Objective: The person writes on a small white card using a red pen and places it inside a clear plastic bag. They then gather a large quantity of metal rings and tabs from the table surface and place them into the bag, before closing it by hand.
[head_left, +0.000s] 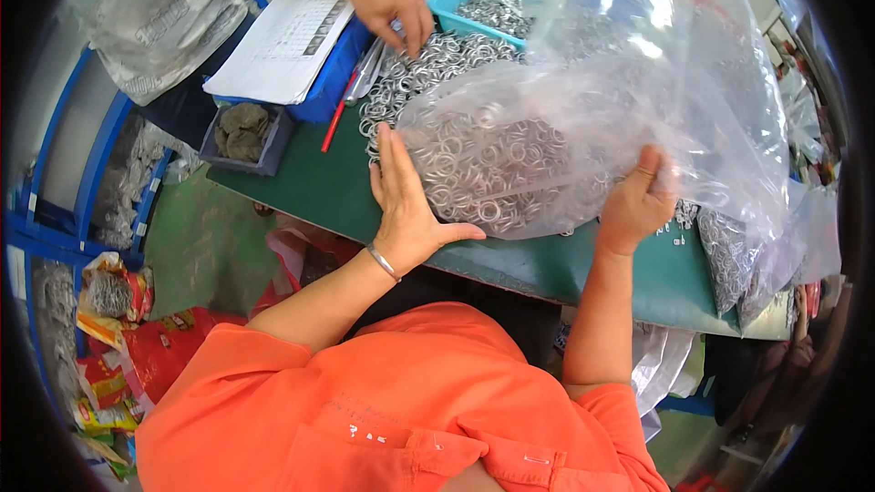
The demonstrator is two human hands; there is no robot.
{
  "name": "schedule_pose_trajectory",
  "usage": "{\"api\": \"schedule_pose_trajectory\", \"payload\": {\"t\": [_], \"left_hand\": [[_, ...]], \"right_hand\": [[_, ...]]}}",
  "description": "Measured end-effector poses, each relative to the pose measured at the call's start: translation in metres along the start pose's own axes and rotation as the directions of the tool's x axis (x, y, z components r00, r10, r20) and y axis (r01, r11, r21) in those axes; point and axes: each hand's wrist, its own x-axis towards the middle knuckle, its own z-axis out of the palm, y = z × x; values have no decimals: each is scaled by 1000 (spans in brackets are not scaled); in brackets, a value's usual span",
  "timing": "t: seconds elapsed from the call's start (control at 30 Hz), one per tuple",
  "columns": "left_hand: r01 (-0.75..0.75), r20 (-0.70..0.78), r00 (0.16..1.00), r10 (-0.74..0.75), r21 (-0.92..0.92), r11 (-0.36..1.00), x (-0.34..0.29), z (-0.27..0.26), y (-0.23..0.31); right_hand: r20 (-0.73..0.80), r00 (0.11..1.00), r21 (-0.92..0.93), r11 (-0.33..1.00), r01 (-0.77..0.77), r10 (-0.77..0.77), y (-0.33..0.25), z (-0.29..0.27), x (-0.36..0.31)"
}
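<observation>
A clear plastic bag (510, 164) full of small silver metal rings lies on the green tabletop in front of me. My left hand (406, 214) rests against the bag's left side, thumb and fingers spread wide. Gathered film at the bag's right side is pinched in my right hand (638, 205), its fingers closed. Beyond the bag, a heap of loose metal rings (410, 82) spreads over the table. Another person's hand (396, 14) reaches into that heap from the far side.
A turquoise bin (445, 2) with metal parts stands behind the heap. Papers (283, 36) lie on a blue box at the left, beside a red pen (335, 123) and a small grey box (223, 159) holding a brown cloth. Filled bags (729, 260) sit at the table's right edge.
</observation>
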Motion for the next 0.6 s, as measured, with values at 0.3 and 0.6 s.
{"api": "schedule_pose_trajectory", "payload": {"t": [0.3,0.6], "left_hand": [[14,-18,1000,-14,-9,1000,-4,1,-3],[45,13,999,-46,68,997,-5,-1,1]], "right_hand": [[409,900,-110,987,-118,153,-9,-10,33],[305,947,-112,984,136,-96,-8,2,65]]}}
